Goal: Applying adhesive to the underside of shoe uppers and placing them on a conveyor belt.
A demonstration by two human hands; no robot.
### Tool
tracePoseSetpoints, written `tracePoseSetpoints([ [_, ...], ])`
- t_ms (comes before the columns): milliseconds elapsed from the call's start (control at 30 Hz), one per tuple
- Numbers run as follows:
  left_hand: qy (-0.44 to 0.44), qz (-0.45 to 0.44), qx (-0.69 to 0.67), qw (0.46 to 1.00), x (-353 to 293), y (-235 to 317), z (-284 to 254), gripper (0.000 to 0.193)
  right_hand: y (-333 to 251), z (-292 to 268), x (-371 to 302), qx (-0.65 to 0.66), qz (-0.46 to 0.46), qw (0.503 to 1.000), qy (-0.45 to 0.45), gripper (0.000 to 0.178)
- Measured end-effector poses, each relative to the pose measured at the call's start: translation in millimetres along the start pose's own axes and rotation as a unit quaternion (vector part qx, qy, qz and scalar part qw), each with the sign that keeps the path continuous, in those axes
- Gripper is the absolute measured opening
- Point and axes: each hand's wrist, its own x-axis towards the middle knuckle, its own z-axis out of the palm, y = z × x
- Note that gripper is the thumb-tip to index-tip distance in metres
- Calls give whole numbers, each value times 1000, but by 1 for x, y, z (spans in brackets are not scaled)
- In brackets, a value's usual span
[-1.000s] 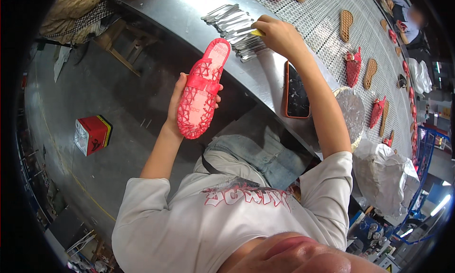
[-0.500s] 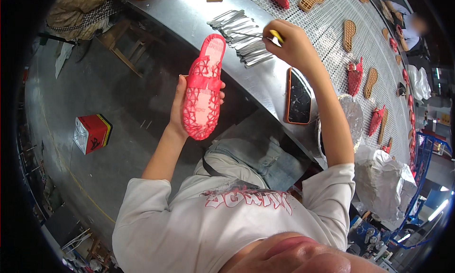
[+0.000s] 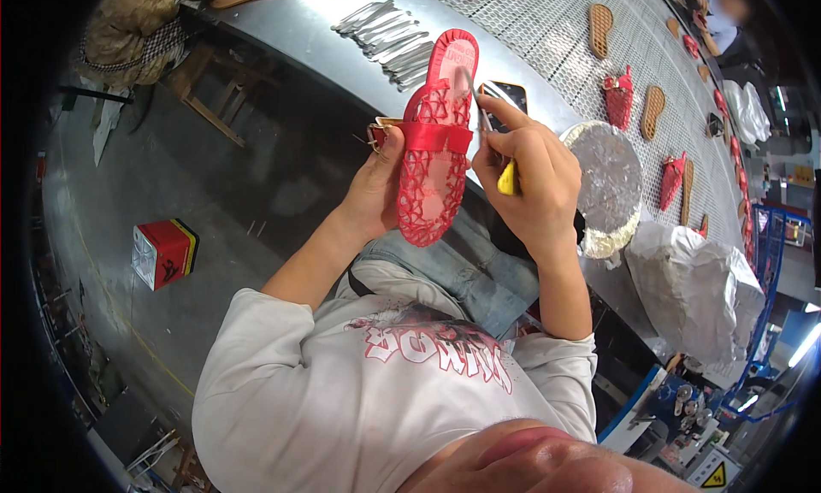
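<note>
A red woven sandal (image 3: 436, 189) with a wide strap and a gold-coloured buckle (image 3: 376, 135) hangs in front of me, insole up. My left hand (image 3: 369, 189) grips its left side near the strap. At its right side, my right hand (image 3: 540, 172) is closed around a tool with a yellow handle (image 3: 508, 178). From those fingers a thin metal piece (image 3: 475, 89) reaches to the sandal's heel part; whether it belongs to the tool I cannot tell. Many flat metal strips (image 3: 389, 38) lie in a row on the metal table (image 3: 291, 40) beyond. Behind my right fingers lies a phone (image 3: 516, 93), partly hidden.
Right of my hand stands a round tub (image 3: 609, 185) covered with clear film. A mesh belt (image 3: 556, 74) carries tan soles (image 3: 601, 31) and red sandals (image 3: 618, 101). A crumpled white bag (image 3: 697, 288) is nearby, a red tin (image 3: 164, 252) on the floor. A co-worker (image 3: 725, 27) sits far right.
My right hand has come from the pile of metal strips down to the sandal, with the yellow-handled tool. The sandal, in my left hand, has moved right and its buckle now shows.
</note>
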Motion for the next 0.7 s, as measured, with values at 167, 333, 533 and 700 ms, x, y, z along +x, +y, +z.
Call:
tracePoseSetpoints([
  [167,-16,-19,-16,1000,-1,-13,15,66,-9,-18,-18,58,70,994,-57,27],
  [333,-12,-51,-27,998,1,-25,18,64,-12,-29,-35,85,109,988,-68,30],
  [533,-45,-63,60,995,-3,-28,21,61,-12,-30,-47,87,127,988,-22,27],
  [700,-57,-64,69,994,-2,-32,14,55,-10,-29,-53,65,134,989,-2,24],
])
